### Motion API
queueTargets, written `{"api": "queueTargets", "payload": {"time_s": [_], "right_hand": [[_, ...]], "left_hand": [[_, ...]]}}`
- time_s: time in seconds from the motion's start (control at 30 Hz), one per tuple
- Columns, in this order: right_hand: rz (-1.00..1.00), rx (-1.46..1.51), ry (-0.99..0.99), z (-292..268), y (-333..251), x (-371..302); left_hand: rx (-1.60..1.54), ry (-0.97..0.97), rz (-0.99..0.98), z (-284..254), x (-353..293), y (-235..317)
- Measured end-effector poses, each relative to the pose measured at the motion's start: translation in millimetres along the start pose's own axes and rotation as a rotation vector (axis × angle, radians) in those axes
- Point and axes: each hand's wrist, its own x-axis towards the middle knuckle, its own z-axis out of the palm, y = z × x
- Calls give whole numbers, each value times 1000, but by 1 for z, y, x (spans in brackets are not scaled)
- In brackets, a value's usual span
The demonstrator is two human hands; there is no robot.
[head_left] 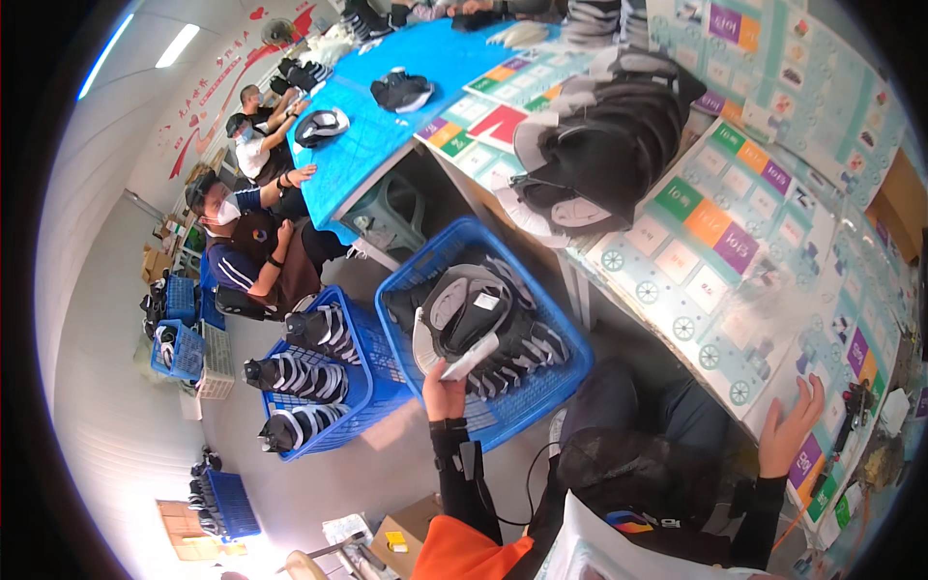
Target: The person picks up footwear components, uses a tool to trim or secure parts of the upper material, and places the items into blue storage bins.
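My left hand [445, 394] grips the edge of a black and grey cap [466, 307], with the thumb beside a pale strip at its rim. The cap is tilted over the blue plastic basket [572, 333], and its inside faces me. Beneath it, several nested black and white caps [522, 360] lie in the basket. My right hand [791, 425] rests on the patterned table [667, 280] with its fingers spread, holding nothing. Farther along this table leans a stack of black caps [619, 145] with light grey brims.
Left of my basket, another blue basket [360, 411] holds rows of caps. Several people sit along a blue-covered table [362, 145] with caps on it. A grey stool [391, 215] stands beneath that table. Pliers-like tools [853, 411] lie near the right edge.
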Motion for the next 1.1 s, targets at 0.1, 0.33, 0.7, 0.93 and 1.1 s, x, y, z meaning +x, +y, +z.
{"api": "queueTargets", "payload": {"time_s": [0.1, 0.33, 0.7, 0.93, 1.1], "right_hand": [[-131, -100, -159, 3, -3, 0], [-54, -59, -239, 1, 18, -12], [-19, -48, -478, -7, 0, 29], [-22, -218, -531, -17, -25, 37], [-158, -82, -441, -40, -77, 58]], "left_hand": [[-52, 219, -65, -30, 54, -39], [30, 535, -53, -65, 118, -87], [34, 415, 119, 93, 117, 16], [-201, -45, 261, 356, 98, 226], [177, -189, 21, 291, 43, 210]]}}
